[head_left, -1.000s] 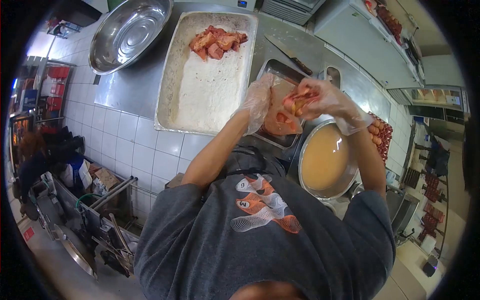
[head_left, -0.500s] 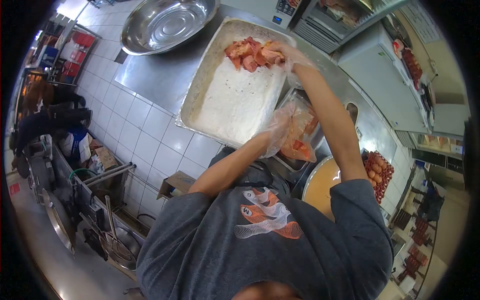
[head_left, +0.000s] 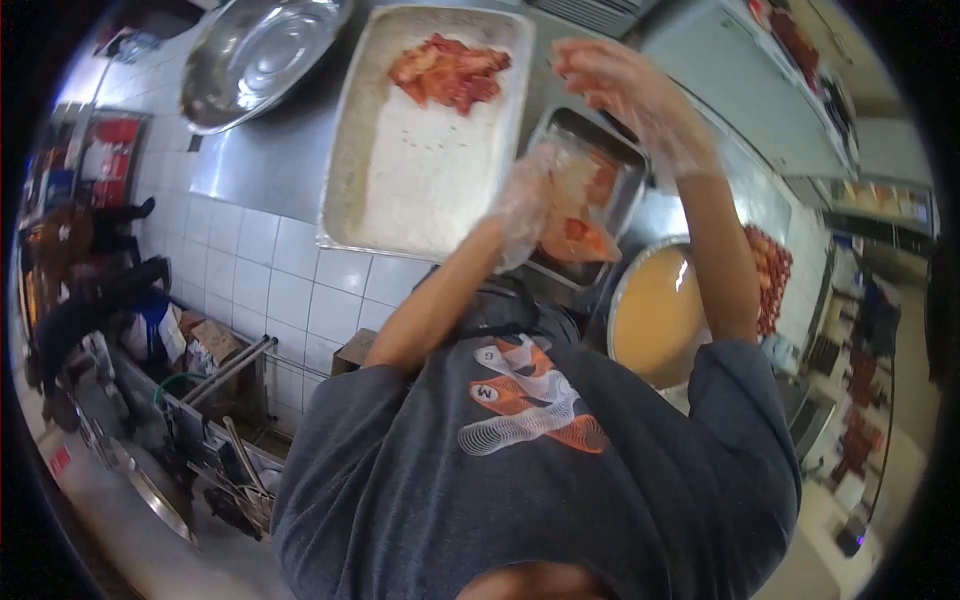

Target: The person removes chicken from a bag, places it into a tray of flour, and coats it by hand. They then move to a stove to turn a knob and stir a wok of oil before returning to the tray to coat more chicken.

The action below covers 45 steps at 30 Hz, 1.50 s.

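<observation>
Seemingly to steady it, left hand [head_left: 525, 198] pinches the meat bag [head_left: 580, 238] in the small pan [head_left: 632, 190], right hand [head_left: 635, 95] half-open, apparently empty, meat pieces [head_left: 450, 75] heaped in the large tray [head_left: 338, 185].

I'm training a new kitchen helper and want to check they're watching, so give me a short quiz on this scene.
1. Multiple choice: which one is at the clear plastic bag? A) the left hand, B) the right hand, C) neither hand.
2. True or false: the meat pile lies at the end of the large tray farther from the person.
3. Short answer: on which side of the small tray is the bowl of orange-yellow liquid, the person's left or right?

Key: 1. A; 2. True; 3. Right
</observation>
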### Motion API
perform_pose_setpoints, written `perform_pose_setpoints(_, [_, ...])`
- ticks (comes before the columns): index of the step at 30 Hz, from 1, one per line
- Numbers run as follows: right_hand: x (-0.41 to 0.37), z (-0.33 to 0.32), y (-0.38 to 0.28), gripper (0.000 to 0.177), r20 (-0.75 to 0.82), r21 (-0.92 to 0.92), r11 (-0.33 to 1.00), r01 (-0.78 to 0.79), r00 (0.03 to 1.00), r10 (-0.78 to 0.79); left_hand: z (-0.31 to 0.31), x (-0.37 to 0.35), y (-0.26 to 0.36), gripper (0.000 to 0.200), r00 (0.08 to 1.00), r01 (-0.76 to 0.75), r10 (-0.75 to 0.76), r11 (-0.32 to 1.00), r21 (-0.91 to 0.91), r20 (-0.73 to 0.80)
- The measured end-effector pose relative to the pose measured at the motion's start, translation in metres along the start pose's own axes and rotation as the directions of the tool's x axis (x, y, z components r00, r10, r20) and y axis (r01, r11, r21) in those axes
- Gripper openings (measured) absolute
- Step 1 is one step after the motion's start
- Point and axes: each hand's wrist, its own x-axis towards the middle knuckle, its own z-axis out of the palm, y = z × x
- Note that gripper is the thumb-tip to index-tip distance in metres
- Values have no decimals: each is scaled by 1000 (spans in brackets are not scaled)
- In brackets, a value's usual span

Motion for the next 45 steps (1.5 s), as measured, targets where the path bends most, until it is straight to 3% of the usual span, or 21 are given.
perform_pose_setpoints(2, [-59,-7,-9,30,58,-322,944,-73,994,96,21,-12,17,46,995,39,-31,996,80,-99])
perform_pose_setpoints(4, [-94,-26,29,26,271,-539,840,54,956,112,14,3,4,42,991,-12,24,996,91,-131])
perform_pose_setpoints(6, [-118,-17,77,26,169,-677,731,-80,950,261,26,-6,8,40,981,52,-7,973,226,-196])
perform_pose_setpoints(9, [-121,12,127,35,199,-940,332,78,916,349,19,7,-19,40,984,-8,88,890,457,-153])
perform_pose_setpoints(10, [-118,17,156,34,201,-959,258,121,929,311,17,10,-29,40,987,-46,116,869,493,-114])
perform_pose_setpoints(12, [-111,20,213,33,239,-938,255,234,971,-14,15,16,-43,40,982,-175,186,875,452,20])
perform_pose_setpoints(14, [-102,22,244,33,256,-916,197,348,888,-382,12,25,-55,40,977,-190,213,841,507,14])
perform_pose_setpoints(15, [-102,16,245,34,254,-933,238,268,963,-89,12,28,-56,40,973,-202,230,823,532,13])
perform_pose_setpoints(16, [-101,9,245,37,229,-957,227,180,950,213,9,29,-56,41,976,-183,216,818,545,5])
perform_pose_setpoints(17, [-100,7,237,39,186,-975,198,98,848,496,16,23,-46,41,979,-167,205,814,557,-6])
perform_pose_setpoints(20, [-104,19,234,25,97,-979,177,101,995,-29,17,24,-40,42,982,-152,190,823,547,-13])
perform_pose_setpoints(21, [-99,15,235,28,149,-986,98,132,969,195,16,26,-39,42,982,-153,188,830,537,-12])
perform_pose_setpoints(23, [-93,0,248,35,166,-972,-33,234,773,612,16,27,-41,42,974,-190,226,832,521,-7])
perform_pose_setpoints(26, [-96,-16,299,34,189,-980,101,170,956,223,8,38,-40,43,959,-232,285,774,590,3])
perform_pose_setpoints(28, [-92,-20,286,40,122,-989,123,77,903,412,-2,50,-41,43,952,-240,307,742,626,1])
perform_pose_setpoints(33, [-92,-25,292,48,227,-905,402,139,957,178,-7,61,-39,43,939,-198,331,742,640,-92])
perform_pose_setpoints(35, [-87,-18,265,47,231,-908,407,98,928,292,-4,56,-35,44,943,-185,318,743,644,-95])
perform_pose_setpoints(38, [-81,-43,292,42,430,-722,639,264,896,116,1,55,-33,38,926,-247,369,751,613,-79])
perform_pose_setpoints(40, [-86,-55,298,38,337,-425,898,111,941,43,5,54,-31,36,916,-286,397,749,598,-60])
perform_pose_setpoints(42, [-82,-70,322,42,371,-287,957,52,927,61,10,49,-22,35,917,-295,398,736,609,-36])
perform_pose_setpoints(45, [-70,-77,354,53,496,-420,906,52,849,182,4,61,-26,34,926,-256,371,756,602,-72])
